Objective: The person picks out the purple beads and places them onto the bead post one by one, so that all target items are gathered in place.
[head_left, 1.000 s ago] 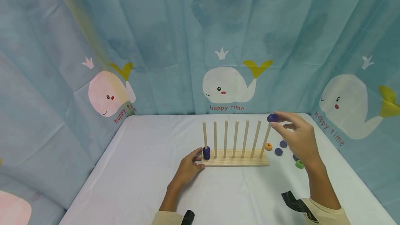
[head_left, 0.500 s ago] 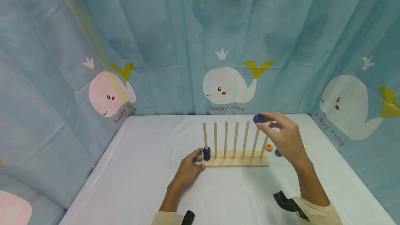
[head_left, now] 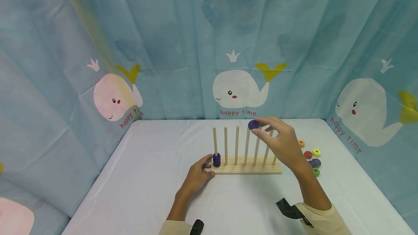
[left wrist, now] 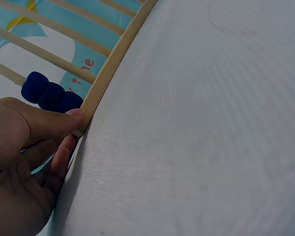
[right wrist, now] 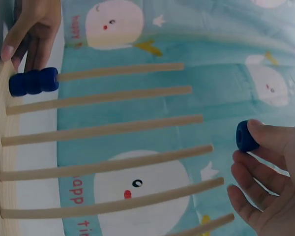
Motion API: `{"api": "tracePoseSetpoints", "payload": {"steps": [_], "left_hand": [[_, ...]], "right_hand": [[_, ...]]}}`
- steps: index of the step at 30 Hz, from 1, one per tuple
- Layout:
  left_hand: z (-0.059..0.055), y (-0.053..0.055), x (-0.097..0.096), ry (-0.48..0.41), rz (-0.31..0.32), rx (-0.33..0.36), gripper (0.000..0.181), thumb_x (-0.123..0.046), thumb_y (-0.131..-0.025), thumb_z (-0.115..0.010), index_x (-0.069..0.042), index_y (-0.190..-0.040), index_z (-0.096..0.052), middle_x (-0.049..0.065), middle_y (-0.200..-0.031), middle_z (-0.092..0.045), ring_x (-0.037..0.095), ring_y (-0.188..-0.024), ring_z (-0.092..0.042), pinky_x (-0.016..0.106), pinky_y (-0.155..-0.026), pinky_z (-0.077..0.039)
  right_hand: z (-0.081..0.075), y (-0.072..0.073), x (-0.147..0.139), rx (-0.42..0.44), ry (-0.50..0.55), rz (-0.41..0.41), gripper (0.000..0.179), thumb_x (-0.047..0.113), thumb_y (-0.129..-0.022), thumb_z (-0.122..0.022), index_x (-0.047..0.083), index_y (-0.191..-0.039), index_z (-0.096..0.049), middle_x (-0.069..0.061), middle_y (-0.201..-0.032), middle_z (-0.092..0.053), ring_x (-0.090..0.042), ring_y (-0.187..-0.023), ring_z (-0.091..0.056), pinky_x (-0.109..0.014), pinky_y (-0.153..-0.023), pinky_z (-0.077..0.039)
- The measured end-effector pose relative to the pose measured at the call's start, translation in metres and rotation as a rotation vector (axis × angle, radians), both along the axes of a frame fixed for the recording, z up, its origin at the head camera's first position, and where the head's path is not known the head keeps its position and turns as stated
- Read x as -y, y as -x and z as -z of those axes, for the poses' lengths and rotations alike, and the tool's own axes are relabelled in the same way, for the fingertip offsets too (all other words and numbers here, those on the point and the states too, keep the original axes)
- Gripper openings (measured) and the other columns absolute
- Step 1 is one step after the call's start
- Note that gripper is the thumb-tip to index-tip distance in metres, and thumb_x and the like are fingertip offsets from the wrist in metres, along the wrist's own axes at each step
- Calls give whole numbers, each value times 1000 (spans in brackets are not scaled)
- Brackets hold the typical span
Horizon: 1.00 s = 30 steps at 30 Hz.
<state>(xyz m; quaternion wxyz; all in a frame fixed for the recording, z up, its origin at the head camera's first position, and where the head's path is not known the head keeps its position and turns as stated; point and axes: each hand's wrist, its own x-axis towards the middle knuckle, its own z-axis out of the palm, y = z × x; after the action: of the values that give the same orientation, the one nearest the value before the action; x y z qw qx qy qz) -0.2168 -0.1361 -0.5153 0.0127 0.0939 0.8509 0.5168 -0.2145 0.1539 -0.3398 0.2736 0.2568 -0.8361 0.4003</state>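
Note:
A wooden peg rack (head_left: pixel 246 169) with several upright pegs stands on the table. Three dark blue beads (head_left: pixel 217 160) are stacked on its leftmost peg; the right wrist view shows the same blue beads (right wrist: pixel 33 82) low on that peg. My left hand (head_left: pixel 197 175) grips the rack's left end, its thumb on the base edge in the left wrist view. My right hand (head_left: pixel 279 140) pinches another dark blue bead (head_left: pixel 253 124) between thumb and fingers. That bead (right wrist: pixel 246 136) is above the peg tips and apart from them in the right wrist view.
Right of the rack lie loose beads: an orange bead (head_left: pixel 301 143), a red bead (head_left: pixel 308 154), a yellow bead (head_left: pixel 316 152), purple-blue beads (head_left: pixel 315 163) and a green bead (head_left: pixel 316 172). A whale-print curtain (head_left: pixel 173 93) hangs behind the white table (head_left: pixel 140 177).
My right hand has carried the blue bead leftward above the pegs, from the rightmost one toward the middle. Loose beads on the right have come into sight. My left hand stays on the rack.

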Motion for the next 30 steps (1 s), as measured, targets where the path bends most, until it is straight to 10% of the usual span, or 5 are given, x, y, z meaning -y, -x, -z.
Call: {"api": "tracePoseSetpoints", "payload": {"steps": [18,30], "left_hand": [[-2,0,-1,9,0,1,65,-13,-87,-73,-18,-146,-46,1,-135,-56,15,-111,-58,36,-90,-48],[-3,-1,-1,-1,-6,19,66,-11,-86,-73,-16,-146,-46,3,-128,-60,17,-111,-59,38,-91,-48]], "right_hand": [[-3,7,36,3,-13,-65,38,29,-87,-74,17,-123,-68,6,-110,-67,-12,-107,-57,-34,-83,-49],[4,14,58,-19,-44,-90,36,28,-88,-74,14,-121,-68,4,-117,-67,-16,-114,-53,-46,-109,-32]]}}
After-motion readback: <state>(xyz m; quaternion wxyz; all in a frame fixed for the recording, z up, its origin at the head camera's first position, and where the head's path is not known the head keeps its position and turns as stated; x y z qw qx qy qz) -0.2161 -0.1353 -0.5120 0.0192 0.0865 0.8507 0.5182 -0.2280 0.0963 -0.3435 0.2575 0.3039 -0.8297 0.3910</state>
